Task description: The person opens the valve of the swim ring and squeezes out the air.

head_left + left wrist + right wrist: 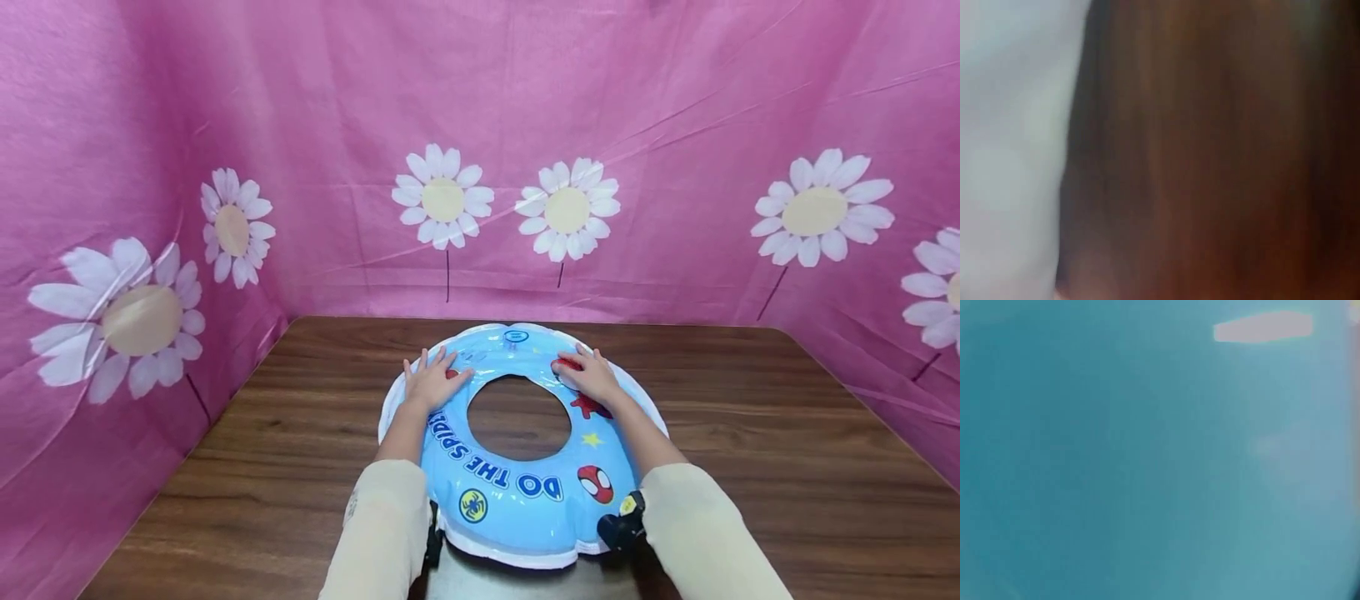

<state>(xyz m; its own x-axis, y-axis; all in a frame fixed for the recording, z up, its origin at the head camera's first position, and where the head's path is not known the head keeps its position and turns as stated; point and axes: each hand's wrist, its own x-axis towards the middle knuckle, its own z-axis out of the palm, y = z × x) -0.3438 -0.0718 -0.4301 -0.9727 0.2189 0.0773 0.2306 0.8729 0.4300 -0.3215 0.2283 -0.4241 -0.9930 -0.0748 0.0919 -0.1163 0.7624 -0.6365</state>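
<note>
Glossy blue plastic, puffed and creased, with a crinkled white rim, forms a ring (517,527) lying on the worktop (750,408), its rounded hole baring brown, streaky wood grain. Both hands rest on its far half: the left hand (433,385) has its fingers spread across the left side, and the right hand (594,379) has its fingers loosely extended over the right side; each touches the plastic without gripping it. Bold letters (491,471) curve along the near left, with a round yellow badge (473,506), a star (592,439) and a red oval mask (596,484) printed nearby. Cream sleeves (386,517) cover the forearms. Behind hangs pink cloth (510,83), wrinkled, printed with white-petalled flowers (442,200). Both wrist views are blurred.
</note>
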